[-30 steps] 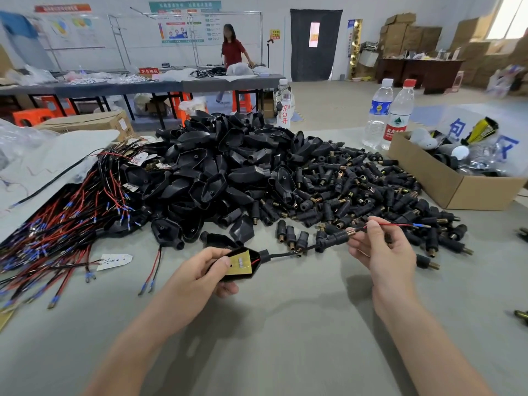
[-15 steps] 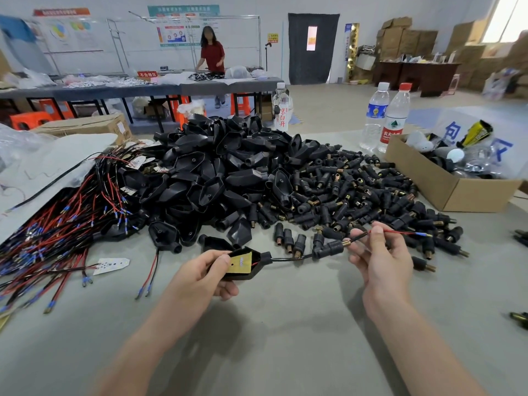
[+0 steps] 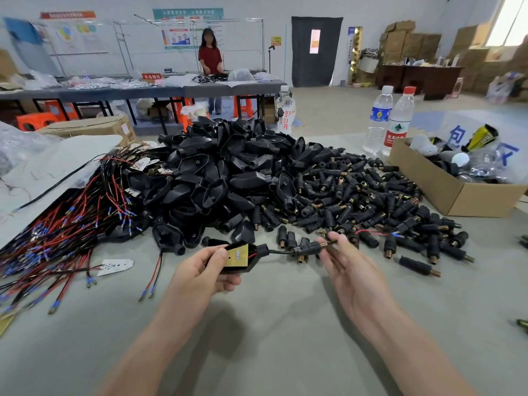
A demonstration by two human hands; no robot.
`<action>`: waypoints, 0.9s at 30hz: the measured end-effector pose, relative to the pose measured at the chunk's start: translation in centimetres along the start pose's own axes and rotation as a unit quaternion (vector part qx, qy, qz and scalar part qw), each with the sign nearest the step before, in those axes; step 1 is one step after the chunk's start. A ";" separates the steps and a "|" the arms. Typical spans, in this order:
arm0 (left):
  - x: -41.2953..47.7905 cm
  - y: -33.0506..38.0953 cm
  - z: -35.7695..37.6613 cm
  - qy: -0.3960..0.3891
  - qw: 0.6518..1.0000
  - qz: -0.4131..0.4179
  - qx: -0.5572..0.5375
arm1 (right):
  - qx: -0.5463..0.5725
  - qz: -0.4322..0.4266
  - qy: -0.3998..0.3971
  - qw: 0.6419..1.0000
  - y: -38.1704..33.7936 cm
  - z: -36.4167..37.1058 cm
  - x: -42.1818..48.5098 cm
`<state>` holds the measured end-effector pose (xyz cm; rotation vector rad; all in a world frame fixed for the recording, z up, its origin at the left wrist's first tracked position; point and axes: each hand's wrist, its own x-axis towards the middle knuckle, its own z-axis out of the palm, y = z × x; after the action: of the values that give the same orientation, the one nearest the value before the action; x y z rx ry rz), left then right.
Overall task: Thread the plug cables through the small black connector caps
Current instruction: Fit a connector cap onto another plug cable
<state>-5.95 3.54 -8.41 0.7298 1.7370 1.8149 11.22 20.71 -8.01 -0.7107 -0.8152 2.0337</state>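
Now: left hand (image 3: 200, 271) grips plug housing (image 3: 238, 257), right hand (image 3: 353, 274) pinches cable (image 3: 281, 252) past connector cap (image 3: 305, 250) (light, rigid). Cable thin, limp; best held close to cap.

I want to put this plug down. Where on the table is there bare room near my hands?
Bare table lies between your forearms, below the left hand gripping the plug, and right of the right hand pinching its cable, nearer than the stray connector caps. Crowded: cable bundle left, plug housings piled centre, cardboard box far right.
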 end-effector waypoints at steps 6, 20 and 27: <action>0.1 -0.1 0.0 -0.004 1.000 0.001 -0.010 | -0.051 -0.011 -0.027 0.998 0.4 -0.2 -0.1; -0.2 0.3 0.5 -0.016 0.999 0.033 0.017 | -0.117 -0.084 0.003 0.990 0.5 0.3 -0.6; -0.1 0.2 0.4 0.004 1.000 0.025 -0.007 | -0.045 0.004 -0.097 0.994 1.0 0.9 -0.7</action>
<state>-5.56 3.74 -8.20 0.7665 1.7236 1.8641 10.48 19.42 -8.02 -0.5713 -1.0214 2.1078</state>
